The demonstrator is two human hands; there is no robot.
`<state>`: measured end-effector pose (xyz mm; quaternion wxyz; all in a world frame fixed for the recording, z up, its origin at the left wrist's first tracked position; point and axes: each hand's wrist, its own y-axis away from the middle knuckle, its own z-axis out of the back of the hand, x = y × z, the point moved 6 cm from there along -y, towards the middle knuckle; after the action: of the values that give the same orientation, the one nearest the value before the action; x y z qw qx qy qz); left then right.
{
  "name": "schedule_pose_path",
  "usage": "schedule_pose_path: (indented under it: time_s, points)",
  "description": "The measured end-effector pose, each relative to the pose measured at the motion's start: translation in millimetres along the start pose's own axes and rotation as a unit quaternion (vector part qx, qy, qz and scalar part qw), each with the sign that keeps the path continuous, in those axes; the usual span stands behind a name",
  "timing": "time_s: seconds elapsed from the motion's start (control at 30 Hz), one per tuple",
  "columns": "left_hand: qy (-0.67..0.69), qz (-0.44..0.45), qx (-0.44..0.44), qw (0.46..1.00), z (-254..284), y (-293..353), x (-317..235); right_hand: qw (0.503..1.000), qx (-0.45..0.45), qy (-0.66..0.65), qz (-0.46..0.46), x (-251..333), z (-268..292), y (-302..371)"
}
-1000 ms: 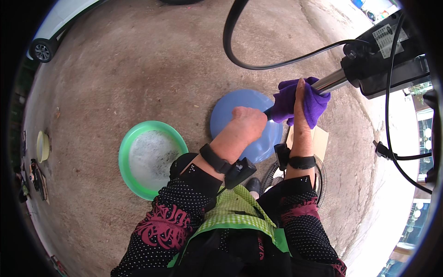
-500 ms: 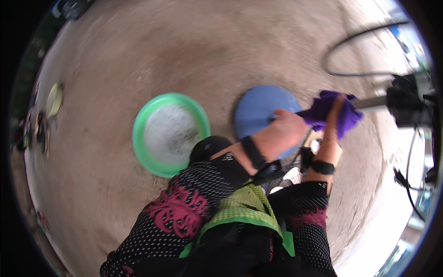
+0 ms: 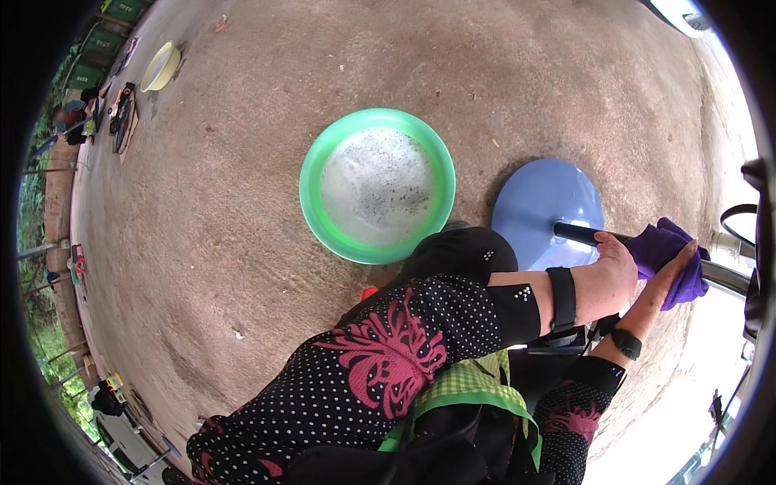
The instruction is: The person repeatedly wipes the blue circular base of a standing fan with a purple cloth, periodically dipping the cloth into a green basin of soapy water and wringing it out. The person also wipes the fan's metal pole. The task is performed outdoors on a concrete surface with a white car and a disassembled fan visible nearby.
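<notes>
Purple cloth (image 3: 647,244) round pole (image 3: 575,233), right hand (image 3: 672,268) clenched on it; left hand (image 3: 617,265) curled on pole, nearer blue base (image 3: 529,202). Left of grip: knee (image 3: 475,249), then green basin (image 3: 446,174).

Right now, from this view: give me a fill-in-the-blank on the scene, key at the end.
1. The right hand holds a ____-coloured cloth on the pole.
2. The pole's round base is coloured ____.
3. The basin of foamy water is coloured ____.
4. In the picture, the basin stands to the base's ____.

Missing words: purple; blue; green; left
</notes>
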<state>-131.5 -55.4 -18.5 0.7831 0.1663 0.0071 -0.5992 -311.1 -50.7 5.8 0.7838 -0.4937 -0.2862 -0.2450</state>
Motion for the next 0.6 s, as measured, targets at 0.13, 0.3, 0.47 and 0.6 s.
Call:
schedule_pose_path:
  time_s: [0.13,0.3,0.47,0.6]
  points:
    - [0.014,0.021,-0.028,0.999,1,15,2,0.999,-0.024,0.033,0.025,3,1,0]
    - [0.057,0.012,-0.048,0.997,5,25,5,0.989,-0.078,0.123,-0.028,13,7,9]
    - [0.120,0.074,-0.016,0.990,9,27,23,0.998,-0.053,-0.022,-0.031,23,0,29]
    - [0.121,0.068,-0.033,0.990,8,29,24,0.993,-0.009,-0.056,-0.100,20,-4,38]
